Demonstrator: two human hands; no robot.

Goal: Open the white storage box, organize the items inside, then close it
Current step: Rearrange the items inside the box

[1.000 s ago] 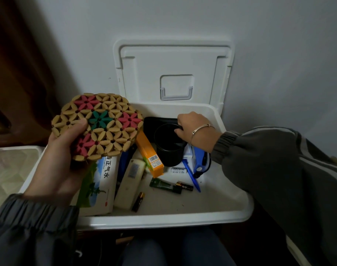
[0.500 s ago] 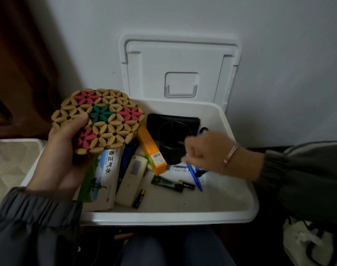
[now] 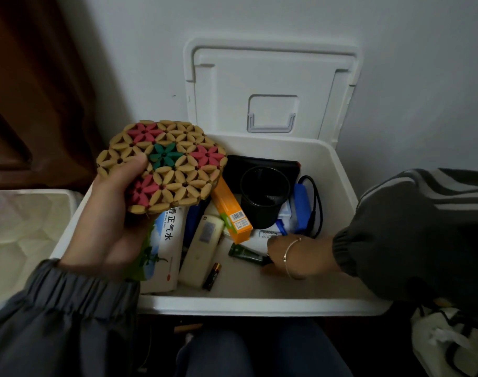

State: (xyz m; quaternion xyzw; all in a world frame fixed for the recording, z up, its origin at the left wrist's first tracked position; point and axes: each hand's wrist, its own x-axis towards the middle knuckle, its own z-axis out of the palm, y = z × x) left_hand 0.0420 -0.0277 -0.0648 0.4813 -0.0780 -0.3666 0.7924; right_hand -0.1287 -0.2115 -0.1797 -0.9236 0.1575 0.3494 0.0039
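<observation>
Above the left edge of the white storage box (image 3: 259,303), a round bamboo mat (image 3: 175,170) is gripped by the left hand (image 3: 115,213), with the thumb pressed on its face and the fingers beneath. As it is held at one edge only, it may be dropped onto the contents if the grip is relaxed. At the right, the right hand (image 3: 289,254) is placed at the green tube (image 3: 246,253). Its fingers are hidden, so whether anything is held cannot be told. The upright black cup (image 3: 263,197) just behind may be knocked over by that sleeve.

The box is set before the knees, and its lid (image 3: 270,85) is leaned open against the wall. Inside are seen a medicine carton (image 3: 167,240), a pale remote (image 3: 202,248), a battery (image 3: 212,272), an orange carton (image 3: 228,202), the cup, in which nothing can be made out, and a blue device (image 3: 301,208).
</observation>
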